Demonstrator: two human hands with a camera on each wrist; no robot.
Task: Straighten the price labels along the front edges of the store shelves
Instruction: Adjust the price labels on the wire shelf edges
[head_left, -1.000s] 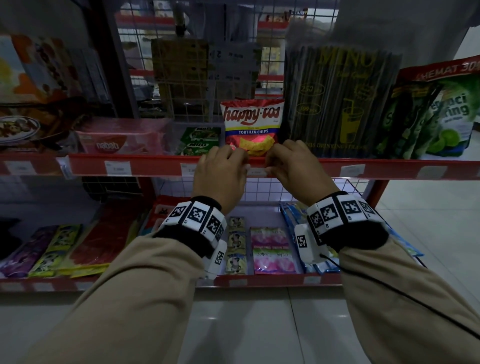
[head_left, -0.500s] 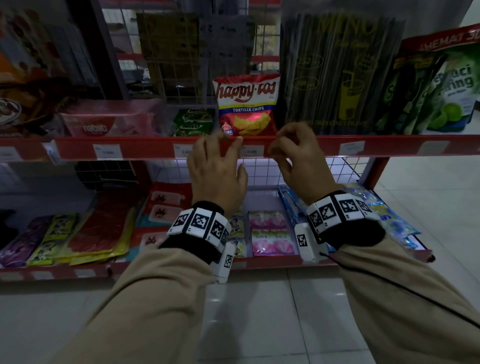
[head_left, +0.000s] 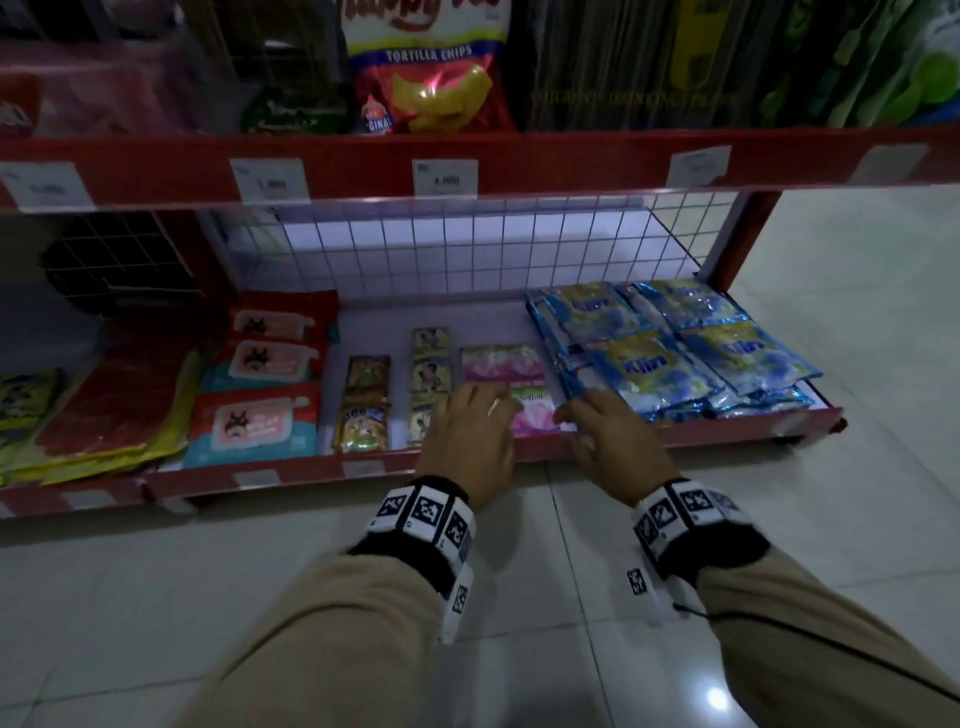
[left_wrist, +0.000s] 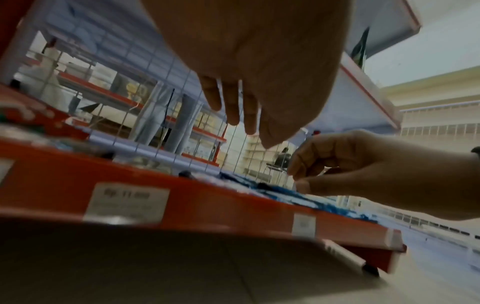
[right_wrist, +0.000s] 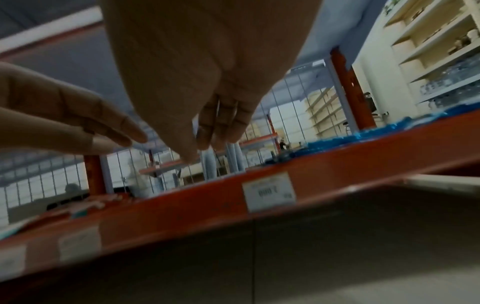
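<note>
- Head view: both my hands are low at the front edge of the bottom shelf (head_left: 270, 480), side by side, in front of the pink sachets (head_left: 501, 361). My left hand (head_left: 470, 436) has a relaxed, empty grip with the fingers spread over the edge. My right hand (head_left: 615, 441) is also empty, its fingers loosely bent. The price labels of the upper shelf (head_left: 445, 178) sit in their strip, one on the right (head_left: 697, 165) a little tilted. The labels on the bottom edge are small and pale here; I cannot tell which one is crooked.
- Left wrist view: my left fingers (left_wrist: 231, 102) hang straight above the red edge and touch nothing. A price label (left_wrist: 127, 202) sits on the edge just below them, and a smaller one (left_wrist: 303, 225) further right. My right hand (left_wrist: 363, 170) brings thumb and fingertips close, but nothing is between them.
- Right wrist view: my right fingers (right_wrist: 221, 123) point down toward the edge, free of it, with a label (right_wrist: 269, 194) just below and to the right.
- To do this step well, I think I should press flat fingertips on both ends of a label and slide it level with the edge, gently, so that it does not peel or crease.
</note>
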